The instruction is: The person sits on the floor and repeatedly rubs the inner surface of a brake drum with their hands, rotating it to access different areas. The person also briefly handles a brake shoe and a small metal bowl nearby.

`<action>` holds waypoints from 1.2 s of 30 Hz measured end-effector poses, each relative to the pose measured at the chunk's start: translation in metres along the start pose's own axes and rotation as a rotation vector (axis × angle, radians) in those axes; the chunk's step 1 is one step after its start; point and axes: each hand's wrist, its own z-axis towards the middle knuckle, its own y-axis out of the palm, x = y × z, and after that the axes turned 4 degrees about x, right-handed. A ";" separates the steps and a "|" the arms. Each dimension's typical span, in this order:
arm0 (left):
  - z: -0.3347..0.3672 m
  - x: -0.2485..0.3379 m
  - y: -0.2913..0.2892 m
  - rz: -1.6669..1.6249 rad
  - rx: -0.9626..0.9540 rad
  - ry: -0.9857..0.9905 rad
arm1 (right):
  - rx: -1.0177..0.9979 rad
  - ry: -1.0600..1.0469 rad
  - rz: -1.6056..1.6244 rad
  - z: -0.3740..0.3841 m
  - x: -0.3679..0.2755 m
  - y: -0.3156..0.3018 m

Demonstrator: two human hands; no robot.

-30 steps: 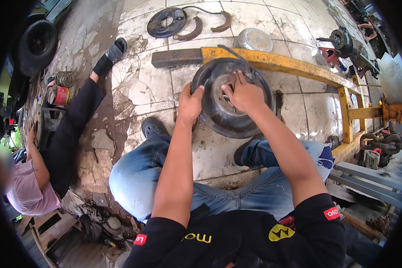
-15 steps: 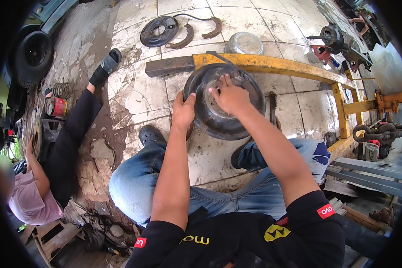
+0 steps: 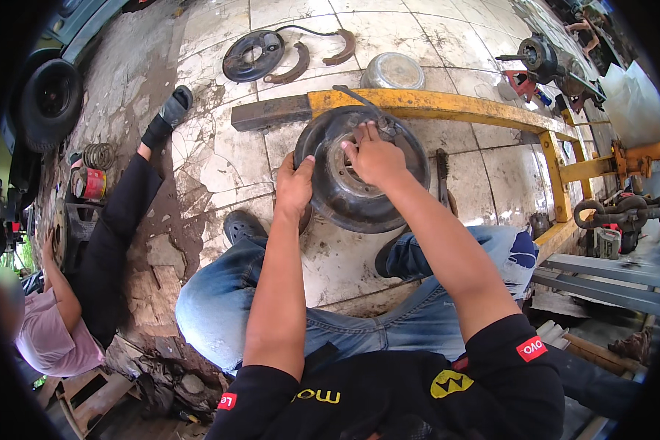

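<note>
A round black brake backing plate (image 3: 330, 194) is tilted up in front of me, over my feet, leaning near a yellow steel beam. A ring of holes surrounds its centre opening, and a short cable (image 3: 356, 95) runs from its top. My left hand (image 3: 295, 183) is closed on the plate's left rim, thumb on the face. My right hand (image 3: 378, 158) rests on the plate's face beside the centre opening, fingers stretched and thumb apart; its fingertips press the dark metal, and I see nothing held. A wire brush (image 3: 442, 176) lies just right of the plate.
The yellow steel frame (image 3: 447, 108) crosses ahead and bends down the right side. Beyond it lie another backing plate (image 3: 253, 55), curved brake shoes (image 3: 292, 64) and a round metal drum (image 3: 394, 71). A person in pink (image 3: 55, 326) sits at left, near a tyre (image 3: 51, 95).
My right hand stays near the plate's centre opening with its fingers shifted slightly. My left hand keeps its hold on the rim. The whole view has moved a little.
</note>
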 end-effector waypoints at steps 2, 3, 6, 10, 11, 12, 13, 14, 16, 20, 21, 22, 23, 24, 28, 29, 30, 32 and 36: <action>0.000 0.000 -0.001 0.003 0.002 0.015 | -0.020 -0.026 -0.034 -0.018 -0.007 -0.001; -0.001 0.002 0.001 -0.026 -0.008 0.014 | -0.020 -0.028 -0.072 -0.020 -0.004 0.001; -0.002 0.002 0.005 -0.061 -0.034 0.008 | -0.014 -0.025 0.033 0.002 0.011 -0.002; -0.003 0.000 -0.002 -0.005 0.000 0.003 | -0.003 -0.079 -0.052 -0.019 -0.009 -0.001; -0.003 0.001 0.001 -0.035 -0.008 0.014 | 0.021 -0.029 -0.084 -0.015 -0.002 0.002; -0.001 0.001 0.004 -0.056 -0.019 0.020 | 0.017 -0.036 -0.049 -0.009 0.004 0.002; -0.002 0.000 0.005 -0.077 -0.030 0.025 | 0.014 -0.042 -0.014 -0.002 0.009 0.002; 0.000 -0.001 0.003 -0.038 -0.020 0.019 | 0.021 -0.055 0.018 0.003 0.009 -0.002; 0.001 -0.003 -0.001 0.040 0.003 0.006 | 0.029 -0.023 -0.042 -0.008 0.002 0.002; -0.003 -0.004 0.005 -0.015 -0.025 0.042 | -0.002 -0.048 -0.021 -0.008 0.011 0.003; -0.002 -0.001 0.007 -0.034 -0.028 0.027 | 0.042 -0.053 -0.019 -0.002 0.013 0.007; -0.003 0.003 0.009 -0.053 -0.031 0.011 | 0.087 -0.057 -0.018 0.001 0.015 0.012; -0.003 0.005 0.004 -0.020 -0.001 0.011 | 0.053 -0.048 -0.050 -0.010 -0.002 0.008; -0.005 0.005 0.004 0.009 0.015 0.003 | 0.034 -0.057 -0.050 -0.012 -0.002 0.001; -0.006 0.005 0.010 -0.034 0.008 0.003 | 0.015 -0.031 -0.046 -0.012 0.004 0.000; -0.004 0.004 0.008 -0.006 0.008 -0.002 | 0.034 -0.035 -0.063 -0.011 -0.001 0.001; -0.004 0.002 0.005 0.021 0.009 -0.007 | 0.052 -0.040 -0.080 -0.012 -0.004 0.003; -0.004 0.002 0.005 0.033 0.006 0.003 | 0.056 -0.119 -0.073 -0.018 0.001 0.001; -0.003 0.001 0.006 0.071 0.007 0.045 | 0.023 -0.080 -0.034 -0.008 0.003 -0.008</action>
